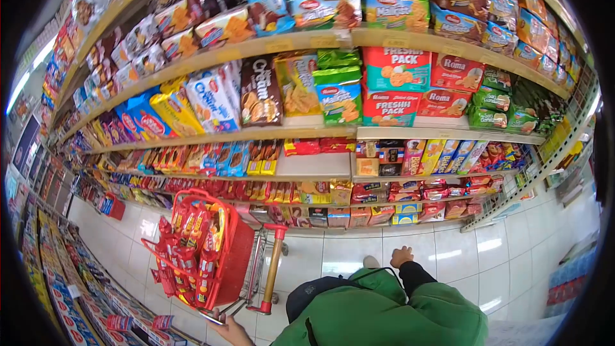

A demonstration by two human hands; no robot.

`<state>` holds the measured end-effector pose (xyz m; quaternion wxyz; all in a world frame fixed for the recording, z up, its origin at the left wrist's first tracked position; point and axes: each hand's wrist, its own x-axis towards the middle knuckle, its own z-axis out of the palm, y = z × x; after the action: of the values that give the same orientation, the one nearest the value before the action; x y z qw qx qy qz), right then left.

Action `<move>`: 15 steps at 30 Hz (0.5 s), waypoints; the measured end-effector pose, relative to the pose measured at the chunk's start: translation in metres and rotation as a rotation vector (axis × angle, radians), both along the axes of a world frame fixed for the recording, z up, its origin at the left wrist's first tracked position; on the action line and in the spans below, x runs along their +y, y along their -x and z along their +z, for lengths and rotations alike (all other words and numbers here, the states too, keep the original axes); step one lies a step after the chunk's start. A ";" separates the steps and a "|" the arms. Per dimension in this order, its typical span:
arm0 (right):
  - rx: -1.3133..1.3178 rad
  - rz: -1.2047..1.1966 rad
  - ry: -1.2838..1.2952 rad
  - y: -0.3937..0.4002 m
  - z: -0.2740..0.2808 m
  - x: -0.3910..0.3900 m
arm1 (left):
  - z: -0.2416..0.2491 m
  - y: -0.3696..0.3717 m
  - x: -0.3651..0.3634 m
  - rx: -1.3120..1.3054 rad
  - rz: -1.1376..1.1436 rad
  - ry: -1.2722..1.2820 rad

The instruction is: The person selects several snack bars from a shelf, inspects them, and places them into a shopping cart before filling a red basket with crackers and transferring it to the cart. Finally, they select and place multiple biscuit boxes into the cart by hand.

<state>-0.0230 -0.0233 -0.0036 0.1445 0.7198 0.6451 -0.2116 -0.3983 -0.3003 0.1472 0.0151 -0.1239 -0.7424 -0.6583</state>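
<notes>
My left hand [232, 332] is at the bottom, its fingers closed around a metal edge of the shopping cart [272, 269], which has a tan bar with red ends. In the cart stands a red basket [236, 259], filled with red snack packs [186, 253] and a few yellow-orange ones. My right hand [402, 256] hangs over the floor in front of the shelves, its fingers loosely bent and apart. Nothing shows in it, and it touches no shelf. A green garment with a dark sleeve covers my body and right arm.
Tall shelves [256, 133] of biscuit packs span the view ahead, with green Malkist packs [338, 96] and red Roma boxes [442, 102] at mid-height. A second red basket [112, 207] sits down the aisle. Shelves [70, 282] line the left; bottled packs [567, 288] stand right.
</notes>
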 end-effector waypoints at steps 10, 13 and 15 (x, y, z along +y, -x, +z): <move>0.930 0.270 -1.224 -0.050 0.190 0.130 | 0.022 -0.025 0.032 0.203 0.417 0.498; 0.901 0.190 -1.521 -0.100 0.276 0.153 | 0.011 -0.028 0.030 0.589 0.511 0.519; 1.028 0.068 -1.680 -0.136 0.330 0.165 | 0.037 -0.052 0.033 0.632 0.538 0.816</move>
<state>0.1135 0.1414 0.3268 -0.7060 0.3901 0.5902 0.0328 -0.3461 -0.2672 0.1838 0.3538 -0.1170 -0.9008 -0.2230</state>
